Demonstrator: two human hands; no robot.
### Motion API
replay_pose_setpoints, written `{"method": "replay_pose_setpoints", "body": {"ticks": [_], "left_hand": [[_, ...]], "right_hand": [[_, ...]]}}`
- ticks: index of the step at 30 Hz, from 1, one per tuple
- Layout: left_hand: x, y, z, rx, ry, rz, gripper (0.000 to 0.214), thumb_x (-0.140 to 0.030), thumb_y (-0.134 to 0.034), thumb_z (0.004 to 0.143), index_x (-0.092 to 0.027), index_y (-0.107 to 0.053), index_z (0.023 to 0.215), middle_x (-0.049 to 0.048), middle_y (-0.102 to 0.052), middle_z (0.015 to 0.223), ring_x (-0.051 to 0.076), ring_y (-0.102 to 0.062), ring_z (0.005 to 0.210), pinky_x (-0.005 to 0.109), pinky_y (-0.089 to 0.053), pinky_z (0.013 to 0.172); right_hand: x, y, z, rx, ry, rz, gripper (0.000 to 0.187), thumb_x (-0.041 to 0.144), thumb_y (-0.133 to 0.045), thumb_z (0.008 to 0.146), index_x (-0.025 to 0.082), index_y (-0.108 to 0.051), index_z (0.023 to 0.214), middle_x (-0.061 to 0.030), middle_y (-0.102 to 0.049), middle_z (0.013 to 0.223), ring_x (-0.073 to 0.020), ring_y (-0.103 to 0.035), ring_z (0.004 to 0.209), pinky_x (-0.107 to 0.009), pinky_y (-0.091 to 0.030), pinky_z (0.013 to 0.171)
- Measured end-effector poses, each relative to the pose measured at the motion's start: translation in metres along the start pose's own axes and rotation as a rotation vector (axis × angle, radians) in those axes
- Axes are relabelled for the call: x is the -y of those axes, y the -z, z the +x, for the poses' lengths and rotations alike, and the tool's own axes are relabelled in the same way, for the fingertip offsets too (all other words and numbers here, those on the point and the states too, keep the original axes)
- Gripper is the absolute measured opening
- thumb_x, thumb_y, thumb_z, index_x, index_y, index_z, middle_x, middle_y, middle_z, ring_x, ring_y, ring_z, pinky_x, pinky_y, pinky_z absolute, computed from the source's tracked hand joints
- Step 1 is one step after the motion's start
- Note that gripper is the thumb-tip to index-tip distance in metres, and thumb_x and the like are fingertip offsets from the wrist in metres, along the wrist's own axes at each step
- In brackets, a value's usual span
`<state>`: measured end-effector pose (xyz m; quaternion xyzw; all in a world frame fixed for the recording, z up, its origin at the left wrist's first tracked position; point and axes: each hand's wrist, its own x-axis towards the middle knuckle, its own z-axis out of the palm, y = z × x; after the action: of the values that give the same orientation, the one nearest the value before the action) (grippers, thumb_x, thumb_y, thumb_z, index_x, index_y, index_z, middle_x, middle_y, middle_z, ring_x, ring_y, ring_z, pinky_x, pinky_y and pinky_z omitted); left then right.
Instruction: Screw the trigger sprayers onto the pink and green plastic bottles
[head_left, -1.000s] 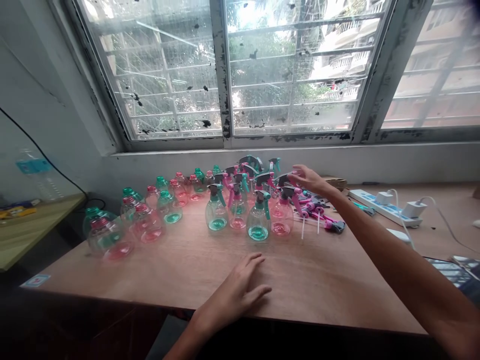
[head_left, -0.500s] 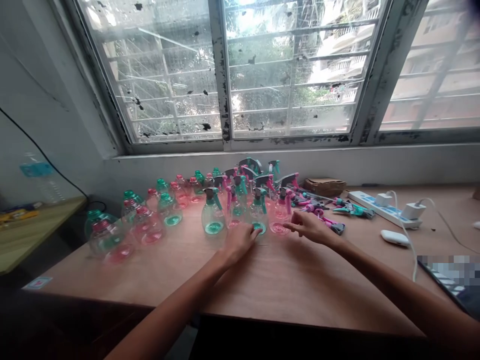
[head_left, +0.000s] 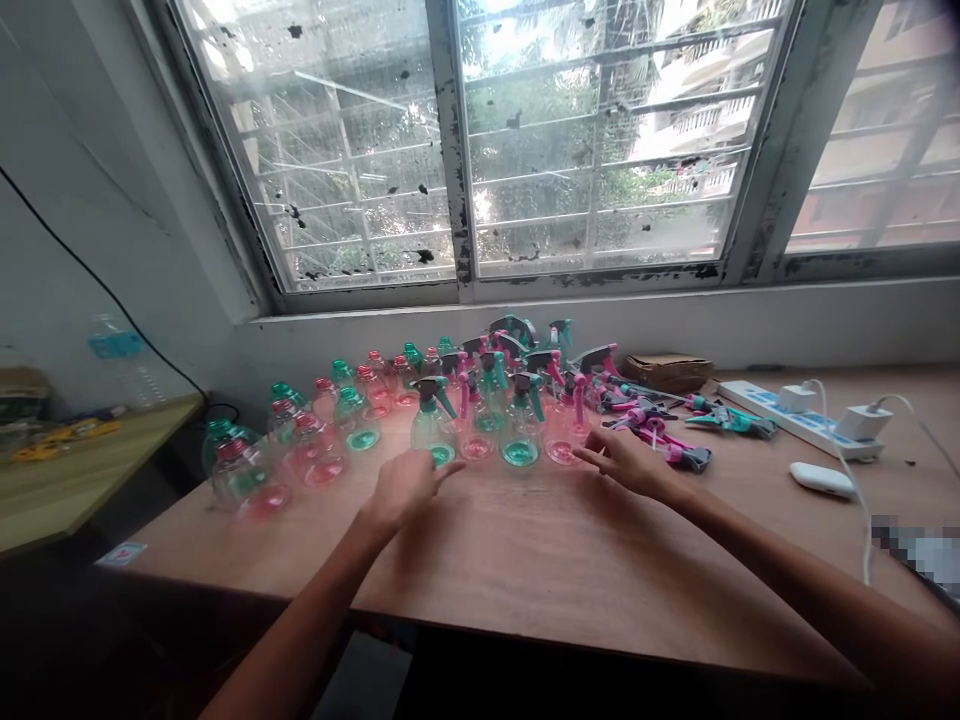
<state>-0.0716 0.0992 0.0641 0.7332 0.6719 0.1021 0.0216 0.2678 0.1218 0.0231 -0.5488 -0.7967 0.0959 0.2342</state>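
At the front of a cluster of assembled spray bottles, a green spray bottle stands upright with its base partly behind my left hand. That hand's thumb sticks out to the right, and nothing shows in its grasp. Beside it stand a pink spray bottle and another green spray bottle. My right hand is at the lower right side of the front pink spray bottle, fingers stretched toward its base. Whether they touch it, I cannot tell.
Capless pink and green bottles stand at the left of the wooden table. Loose spray heads lie right of the cluster. Farther right are a power strip with chargers, a white case and a cable. A cardboard piece lies by the wall.
My left hand has moved left, from before the right-hand green spray bottle to before the left one. My right hand stays by the pink spray bottle. The view has shifted slightly.
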Motion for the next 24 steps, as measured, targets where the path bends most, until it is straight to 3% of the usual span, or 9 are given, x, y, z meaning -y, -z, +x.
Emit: {"method": "replay_pose_setpoints", "body": {"ticks": [3,7,17,24], "left_hand": [[0.021,0.006,0.006,-0.028,0.082,0.053,0.074,-0.078,-0.039,0.084,-0.017,-0.06,0.048,0.0127,-0.069,0.058,0.027,-0.066,0.062,0.03,-0.037,0.057],[0.03,0.004,0.014,-0.05,0.079,0.1,0.075,-0.078,-0.034,0.086,-0.016,-0.064,0.056,0.0142,-0.07,0.065,0.028,-0.066,0.066,0.03,-0.034,0.057],[0.026,-0.01,0.022,-0.069,-0.045,0.146,0.079,-0.08,-0.031,0.086,-0.016,-0.066,0.057,0.0151,-0.069,0.066,0.029,-0.067,0.066,0.03,-0.032,0.057],[0.032,-0.01,0.022,-0.086,-0.072,0.104,0.074,-0.08,-0.038,0.083,-0.018,-0.063,0.052,0.0117,-0.069,0.063,0.026,-0.065,0.064,0.029,-0.034,0.057]], "right_hand": [[0.004,-0.002,0.005,0.013,0.013,-0.055,0.052,0.05,-0.043,0.099,0.019,-0.067,0.065,-0.0078,-0.074,0.063,-0.0231,-0.067,0.058,-0.027,-0.039,0.053],[0.014,-0.009,0.012,0.016,0.031,-0.134,0.057,0.046,-0.04,0.101,0.018,-0.068,0.059,-0.0093,-0.073,0.06,-0.0235,-0.068,0.057,-0.028,-0.036,0.052],[0.056,-0.037,0.025,0.023,0.103,-0.333,0.072,0.062,-0.031,0.1,0.017,-0.077,0.068,-0.0155,-0.078,0.07,-0.0279,-0.073,0.065,-0.03,-0.04,0.055],[0.081,-0.059,0.043,0.007,0.097,-0.394,0.065,0.053,-0.031,0.103,0.016,-0.08,0.081,-0.0174,-0.08,0.081,-0.0317,-0.075,0.073,-0.031,-0.046,0.057]]}}
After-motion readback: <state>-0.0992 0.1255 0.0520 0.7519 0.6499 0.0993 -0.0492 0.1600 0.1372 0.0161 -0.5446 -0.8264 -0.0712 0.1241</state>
